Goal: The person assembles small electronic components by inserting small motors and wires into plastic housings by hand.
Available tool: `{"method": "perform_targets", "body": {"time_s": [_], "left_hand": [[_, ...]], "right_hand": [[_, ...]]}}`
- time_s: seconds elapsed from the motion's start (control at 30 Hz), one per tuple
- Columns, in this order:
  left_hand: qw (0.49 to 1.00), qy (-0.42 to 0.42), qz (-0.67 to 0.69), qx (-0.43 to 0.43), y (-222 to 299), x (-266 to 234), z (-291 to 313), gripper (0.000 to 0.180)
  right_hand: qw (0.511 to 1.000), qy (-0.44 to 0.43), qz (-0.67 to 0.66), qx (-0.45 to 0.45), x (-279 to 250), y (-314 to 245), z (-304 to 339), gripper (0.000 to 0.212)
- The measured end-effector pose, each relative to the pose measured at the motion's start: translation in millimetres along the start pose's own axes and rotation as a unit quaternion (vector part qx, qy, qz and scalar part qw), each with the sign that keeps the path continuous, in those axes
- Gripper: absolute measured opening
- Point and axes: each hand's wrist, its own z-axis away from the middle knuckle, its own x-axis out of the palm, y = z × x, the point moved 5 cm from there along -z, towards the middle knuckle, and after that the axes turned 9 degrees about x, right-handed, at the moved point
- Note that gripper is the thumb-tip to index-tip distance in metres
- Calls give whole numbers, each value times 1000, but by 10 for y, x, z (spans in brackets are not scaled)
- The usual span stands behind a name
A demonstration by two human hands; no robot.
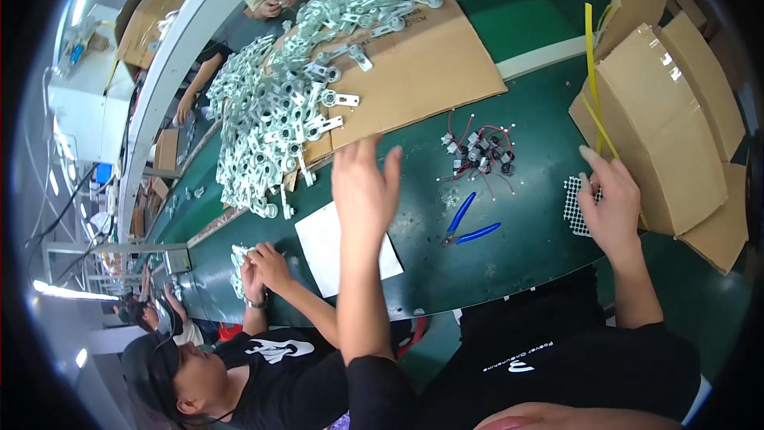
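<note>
My left hand (pixel 364 185) reaches over the near edge of a cardboard sheet (pixel 430 72), fingers stretched out and thumb apart, holding nothing that I can see. Beyond its fingertips lies a large heap of pale green plastic parts (pixel 270 111), each with a round ring and a flat arm. My right hand (pixel 611 203) hovers by a white perforated grid piece (pixel 573 209), its thumb and forefinger apart; it partly covers the grid. Between my hands lie a cluster of small motors with red wires (pixel 480 151) and blue-handled cutting pliers (pixel 469 227), both untouched.
A white paper sheet (pixel 317 251) lies under my left forearm on the green table (pixel 422 271). At the right stands an open cardboard box (pixel 660 127) with a yellow strap (pixel 590 56). A co-worker's hands (pixel 267 267) handle a pale part at left; another person's hands (pixel 278 1) work across the table.
</note>
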Motion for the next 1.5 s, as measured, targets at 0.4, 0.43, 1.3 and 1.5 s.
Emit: {"method": "perform_targets", "body": {"time_s": [0.4,0.43,1.3,1.5], "left_hand": [[980,-110,-145,-80,-1159,1619,-1771,58],[981,-110,-144,-76,-1254,1741,-1860,58],[870,212,413,-164,251,141,419,41],[856,76,449,-245,1051,829,1626,29]], "right_hand": [[966,-204,-108,-120,155,-253,352,59],[967,-201,-107,-117,150,-196,382,59],[972,-163,-130,-106,16,120,202,37],[985,-139,-64,-85,106,162,314,40]]}}
